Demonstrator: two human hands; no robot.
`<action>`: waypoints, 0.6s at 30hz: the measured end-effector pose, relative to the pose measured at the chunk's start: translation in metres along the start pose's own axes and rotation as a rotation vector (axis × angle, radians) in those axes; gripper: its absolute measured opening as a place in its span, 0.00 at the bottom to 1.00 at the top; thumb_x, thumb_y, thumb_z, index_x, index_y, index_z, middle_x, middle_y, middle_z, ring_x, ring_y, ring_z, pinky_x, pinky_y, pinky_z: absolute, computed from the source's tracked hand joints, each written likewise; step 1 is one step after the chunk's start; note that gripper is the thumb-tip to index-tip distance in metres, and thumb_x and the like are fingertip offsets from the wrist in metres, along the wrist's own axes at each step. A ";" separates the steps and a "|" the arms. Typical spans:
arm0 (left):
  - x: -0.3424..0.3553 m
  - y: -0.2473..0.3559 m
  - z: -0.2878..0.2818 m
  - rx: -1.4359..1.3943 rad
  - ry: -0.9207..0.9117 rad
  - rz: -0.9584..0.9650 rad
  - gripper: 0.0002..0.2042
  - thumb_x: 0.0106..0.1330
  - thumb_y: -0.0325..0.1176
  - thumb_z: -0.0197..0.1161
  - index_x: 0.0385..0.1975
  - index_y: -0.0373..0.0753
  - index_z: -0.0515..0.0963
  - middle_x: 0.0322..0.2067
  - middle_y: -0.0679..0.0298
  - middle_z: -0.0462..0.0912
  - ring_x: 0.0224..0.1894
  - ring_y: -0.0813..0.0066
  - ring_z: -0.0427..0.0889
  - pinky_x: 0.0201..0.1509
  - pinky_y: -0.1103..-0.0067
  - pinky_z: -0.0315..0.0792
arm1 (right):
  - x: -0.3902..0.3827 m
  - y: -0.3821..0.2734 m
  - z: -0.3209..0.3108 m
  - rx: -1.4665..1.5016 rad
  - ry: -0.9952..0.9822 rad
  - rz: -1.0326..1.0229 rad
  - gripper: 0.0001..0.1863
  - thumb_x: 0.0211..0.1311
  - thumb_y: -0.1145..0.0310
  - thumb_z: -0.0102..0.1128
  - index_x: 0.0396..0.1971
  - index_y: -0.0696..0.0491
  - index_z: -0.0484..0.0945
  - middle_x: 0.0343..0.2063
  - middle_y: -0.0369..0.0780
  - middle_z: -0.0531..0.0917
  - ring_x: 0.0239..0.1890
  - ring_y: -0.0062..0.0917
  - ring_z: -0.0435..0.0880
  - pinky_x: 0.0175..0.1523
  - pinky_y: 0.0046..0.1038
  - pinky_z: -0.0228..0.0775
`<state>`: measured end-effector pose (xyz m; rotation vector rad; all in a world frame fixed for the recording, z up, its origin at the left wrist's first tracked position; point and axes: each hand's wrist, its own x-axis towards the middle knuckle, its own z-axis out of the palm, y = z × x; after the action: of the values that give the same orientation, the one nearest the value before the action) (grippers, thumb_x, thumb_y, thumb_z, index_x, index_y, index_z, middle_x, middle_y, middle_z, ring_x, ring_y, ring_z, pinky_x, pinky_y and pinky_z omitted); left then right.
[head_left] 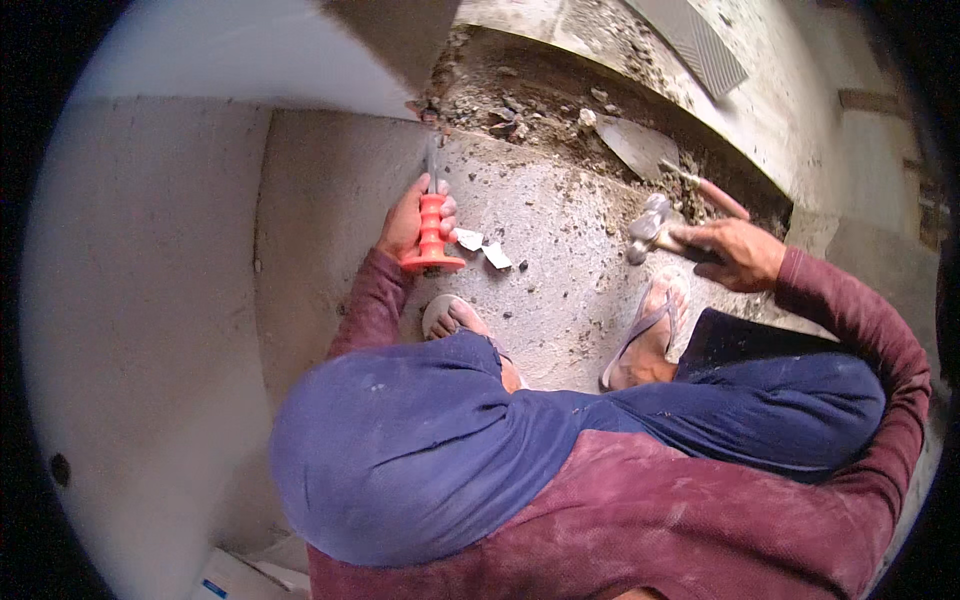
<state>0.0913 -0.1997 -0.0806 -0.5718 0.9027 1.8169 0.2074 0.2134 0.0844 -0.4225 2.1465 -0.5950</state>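
Observation:
My left hand (403, 226) is wrapped round the orange grip of a chisel (431, 222) with a wide round hand guard. The chisel stands roughly upright in the picture, its metal shank pointing away from me to the wall corner. Broken rubble lies by its tip; whether they touch is unclear. Off to the right, my right hand (742, 254) is closed on the handle of a ball-peen hammer (652, 222). The hammer head points left, well apart from the chisel. Two small white chips (495, 256) lie on the floor between my hands.
A pointed trowel (638, 147) with a reddish handle rests on rubble (515, 110) along a trench-like strip ahead. Beyond it lies a grey ridged piece (700, 45). A plastered wall (165, 290) rises on my left. My sandalled feet (655, 335) stand on the dusty floor.

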 end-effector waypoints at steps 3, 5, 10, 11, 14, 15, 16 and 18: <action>0.012 0.012 -0.020 -0.031 -0.106 -0.019 0.16 0.71 0.51 0.45 0.34 0.45 0.67 0.22 0.69 0.69 0.19 0.78 0.70 0.24 0.77 0.72 | 0.017 -0.051 -0.011 -0.201 -0.049 -0.096 0.29 0.54 0.67 0.59 0.59 0.49 0.67 0.33 0.49 0.78 0.35 0.44 0.80 0.40 0.42 0.71; 0.019 0.016 -0.027 0.041 -0.147 0.002 0.16 0.71 0.52 0.44 0.34 0.45 0.67 0.22 0.70 0.69 0.18 0.78 0.69 0.24 0.77 0.72 | 0.033 -0.077 -0.005 -0.199 -0.069 -0.150 0.30 0.57 0.65 0.57 0.62 0.41 0.64 0.33 0.47 0.77 0.31 0.43 0.80 0.36 0.42 0.71; 0.024 0.033 -0.028 0.973 0.224 0.178 0.16 0.71 0.46 0.44 0.32 0.40 0.72 0.23 0.60 0.77 0.23 0.65 0.79 0.29 0.70 0.75 | 0.092 -0.133 0.041 -0.207 -0.024 -0.399 0.29 0.60 0.62 0.53 0.63 0.35 0.60 0.28 0.44 0.72 0.22 0.37 0.78 0.23 0.38 0.71; 0.037 0.034 -0.033 1.481 0.275 0.385 0.17 0.71 0.45 0.44 0.33 0.38 0.74 0.25 0.56 0.80 0.27 0.59 0.81 0.31 0.66 0.75 | 0.099 -0.148 0.045 -0.203 0.023 -0.433 0.29 0.60 0.63 0.52 0.63 0.34 0.60 0.29 0.43 0.72 0.22 0.36 0.78 0.22 0.36 0.71; 0.045 0.040 -0.043 1.939 0.375 0.557 0.20 0.70 0.43 0.43 0.32 0.33 0.76 0.28 0.44 0.80 0.32 0.45 0.80 0.37 0.57 0.73 | 0.124 -0.167 0.084 -0.206 0.112 -0.480 0.32 0.60 0.64 0.51 0.66 0.35 0.56 0.30 0.43 0.71 0.22 0.35 0.78 0.22 0.37 0.72; 0.047 0.041 -0.044 1.913 0.381 0.544 0.20 0.70 0.43 0.43 0.31 0.31 0.75 0.28 0.40 0.79 0.32 0.40 0.79 0.39 0.54 0.71 | 0.133 -0.169 0.096 -0.193 0.139 -0.480 0.32 0.60 0.63 0.51 0.66 0.35 0.55 0.31 0.43 0.71 0.22 0.36 0.79 0.23 0.37 0.72; 0.039 0.040 -0.033 1.899 0.408 0.493 0.21 0.70 0.43 0.43 0.31 0.32 0.77 0.30 0.41 0.80 0.34 0.42 0.80 0.41 0.56 0.72 | 0.137 -0.175 0.101 -0.183 0.134 -0.466 0.32 0.60 0.63 0.50 0.66 0.36 0.56 0.32 0.44 0.71 0.22 0.36 0.79 0.23 0.37 0.72; 0.028 0.043 -0.008 1.871 0.464 0.400 0.21 0.69 0.42 0.43 0.31 0.33 0.81 0.33 0.44 0.82 0.38 0.46 0.82 0.45 0.59 0.74 | 0.145 -0.185 0.107 -0.169 0.130 -0.436 0.32 0.60 0.63 0.50 0.66 0.36 0.56 0.35 0.45 0.71 0.23 0.36 0.79 0.24 0.36 0.73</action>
<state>0.0405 -0.2003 -0.0920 0.4783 2.5353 0.4263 0.2248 -0.0397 0.0359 -0.9849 2.2496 -0.6972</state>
